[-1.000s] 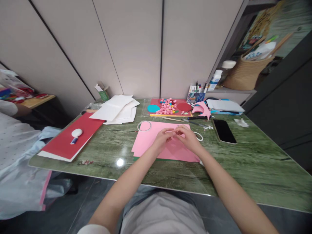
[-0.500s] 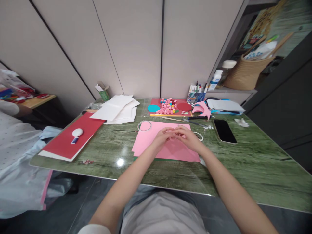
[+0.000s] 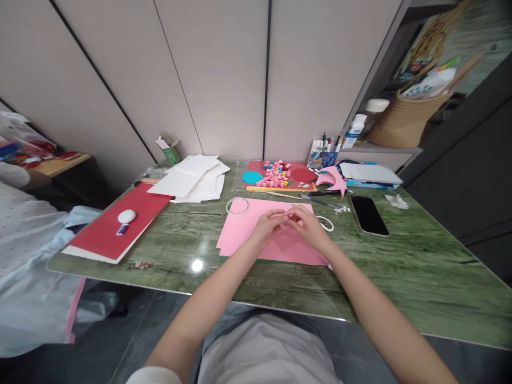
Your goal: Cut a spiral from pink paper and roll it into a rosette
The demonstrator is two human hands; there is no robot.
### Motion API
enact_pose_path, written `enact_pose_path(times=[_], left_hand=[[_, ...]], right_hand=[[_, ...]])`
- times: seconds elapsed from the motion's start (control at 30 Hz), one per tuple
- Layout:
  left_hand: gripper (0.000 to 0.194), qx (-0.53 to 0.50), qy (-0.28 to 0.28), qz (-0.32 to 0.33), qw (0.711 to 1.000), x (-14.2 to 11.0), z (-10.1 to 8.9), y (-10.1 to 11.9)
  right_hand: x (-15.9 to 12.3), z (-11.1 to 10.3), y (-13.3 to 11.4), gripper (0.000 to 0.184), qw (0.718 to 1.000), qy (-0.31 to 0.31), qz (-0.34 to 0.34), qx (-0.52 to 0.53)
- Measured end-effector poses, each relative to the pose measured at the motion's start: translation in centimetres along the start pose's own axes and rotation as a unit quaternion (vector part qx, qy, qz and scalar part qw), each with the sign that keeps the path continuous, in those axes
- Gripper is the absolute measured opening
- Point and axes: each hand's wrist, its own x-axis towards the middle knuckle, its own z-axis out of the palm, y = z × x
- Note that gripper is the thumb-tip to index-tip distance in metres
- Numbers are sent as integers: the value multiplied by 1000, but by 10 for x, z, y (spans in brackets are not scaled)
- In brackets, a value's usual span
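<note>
Over the pink paper point(image 3: 244, 234) my left hand point(image 3: 269, 224) and my right hand point(image 3: 304, 223) meet fingertip to fingertip. Both have curled, pinching fingers; whatever lies between them is too small or hidden to make out, perhaps a bit of pink. A thin pale ring point(image 3: 237, 206) rests on the paper's upper left corner. Beside my right wrist lies a white ring point(image 3: 326, 223), partly covered. Behind the paper, a heap of small pink folded pieces point(image 3: 276, 175) sits on a red sheet with a blue disc point(image 3: 252, 177) and a red disc point(image 3: 303, 175).
White sheets point(image 3: 192, 176) and a red sheet point(image 3: 120, 226) with a white round item point(image 3: 127, 216) are at left. A black phone point(image 3: 368, 215), cut pink paper point(image 3: 332, 180), pens point(image 3: 322, 202) and a crumpled tissue point(image 3: 397, 201) lie right. Another person's dotted clothing point(image 3: 28, 229) is at far left.
My fingers have shifted very slightly against each other over the pink paper. Everything on the table stays where it was.
</note>
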Motion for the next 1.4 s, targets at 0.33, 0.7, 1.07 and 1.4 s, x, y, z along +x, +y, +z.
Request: enact_pose_path(times=[0.33, 0.7, 1.07, 1.4], left_hand=[[36, 21, -16, -5, 1000, 0, -1, 4], [37, 22, -43, -14, 999, 0, -2, 3], [36, -5, -19, -11, 1000, -1, 1, -1], [39, 3, -11, -22, 1000, -3, 3, 0]], right_hand=[[1, -9, 0, 16, 997, -65, 6, 35], [2, -12, 5, 17, 997, -69, 7, 37], [0, 0, 7, 11, 1000, 25, 10, 6], [-1, 3, 8, 5, 999, 30, 16, 9]])
